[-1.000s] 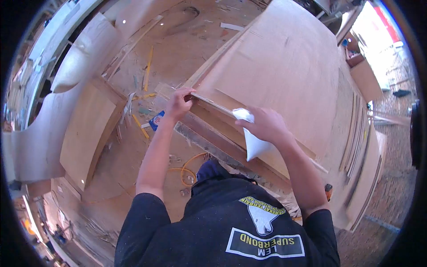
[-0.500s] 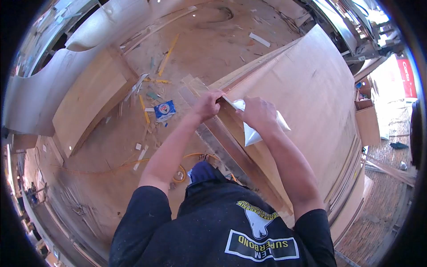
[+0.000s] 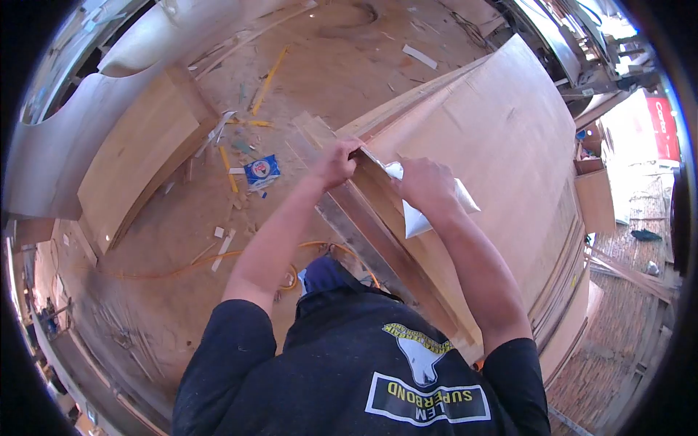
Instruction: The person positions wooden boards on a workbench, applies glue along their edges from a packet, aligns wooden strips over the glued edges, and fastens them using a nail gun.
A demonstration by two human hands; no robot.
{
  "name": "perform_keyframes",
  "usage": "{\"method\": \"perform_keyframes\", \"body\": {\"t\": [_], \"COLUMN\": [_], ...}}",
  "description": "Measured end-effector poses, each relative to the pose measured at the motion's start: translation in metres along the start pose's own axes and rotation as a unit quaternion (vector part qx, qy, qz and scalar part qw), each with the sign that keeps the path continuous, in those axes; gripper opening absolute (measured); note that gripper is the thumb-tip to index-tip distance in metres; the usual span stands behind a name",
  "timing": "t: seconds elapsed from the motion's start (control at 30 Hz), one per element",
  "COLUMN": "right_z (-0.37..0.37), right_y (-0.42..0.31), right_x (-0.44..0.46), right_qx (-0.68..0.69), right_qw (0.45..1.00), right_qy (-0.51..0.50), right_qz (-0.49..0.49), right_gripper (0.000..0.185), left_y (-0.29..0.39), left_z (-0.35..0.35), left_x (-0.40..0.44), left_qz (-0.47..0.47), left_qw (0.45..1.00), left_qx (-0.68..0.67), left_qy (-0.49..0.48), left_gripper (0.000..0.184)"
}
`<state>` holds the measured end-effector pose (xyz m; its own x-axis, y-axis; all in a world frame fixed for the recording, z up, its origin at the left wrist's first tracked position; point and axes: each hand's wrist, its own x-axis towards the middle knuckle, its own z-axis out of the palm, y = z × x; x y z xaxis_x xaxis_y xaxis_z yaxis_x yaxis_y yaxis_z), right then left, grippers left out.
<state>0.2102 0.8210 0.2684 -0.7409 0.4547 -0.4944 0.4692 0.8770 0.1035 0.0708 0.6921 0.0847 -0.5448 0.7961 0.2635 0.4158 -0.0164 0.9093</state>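
Observation:
In the head view, my right hand is closed around a white plastic bag, whose lower part bulges out on both sides of the fist. My left hand is closed, fingers curled, at the edge of the wooden work. From its fingertips a thin pale strip runs toward the bag; its far end is hidden by my right hand. Below both hands lies a long wooden beam, beside a large curved plywood panel.
A curved wooden piece stands at the left. On the dusty floor are a blue packet, a yellow strip and several scraps. An orange hose winds near my feet. Stacked boards lie at the right.
The view has shifted slightly, so the surroundings sit a little further left and up. Both hands keep their grips, with the bag in nearly the same place.

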Motion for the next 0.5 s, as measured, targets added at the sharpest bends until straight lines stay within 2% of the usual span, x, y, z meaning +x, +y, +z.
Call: {"method": "perform_keyframes", "body": {"t": [0.2, 0.3, 0.4, 0.5], "right_z": [0.021, 0.03, 0.038, 0.04], "right_y": [0.022, 0.034, 0.042, 0.052], "right_x": [-0.01, -0.018, -0.029, -0.04], "right_qx": [-0.01, -0.012, -0.005, 0.004], "right_qw": [1.0, 1.0, 0.999, 0.999], "right_qy": [-0.01, -0.017, -0.008, -0.019], "right_qz": [0.007, 0.017, 0.035, 0.048], "right_gripper": [0.037, 0.036, 0.035, 0.035], "left_y": [0.005, 0.012, 0.007, 0.012], "left_z": [-0.006, -0.01, -0.007, -0.009], "left_x": [0.0, 0.0, 0.001, 0.001], "left_qz": [-0.063, -0.033, -0.027, -0.061], "left_qw": [0.997, 0.997, 0.999, 0.997], "left_qx": [0.021, 0.059, 0.033, 0.022], "left_qy": [-0.03, -0.039, -0.024, -0.04], "left_gripper": [0.041, 0.039, 0.038, 0.038]}}
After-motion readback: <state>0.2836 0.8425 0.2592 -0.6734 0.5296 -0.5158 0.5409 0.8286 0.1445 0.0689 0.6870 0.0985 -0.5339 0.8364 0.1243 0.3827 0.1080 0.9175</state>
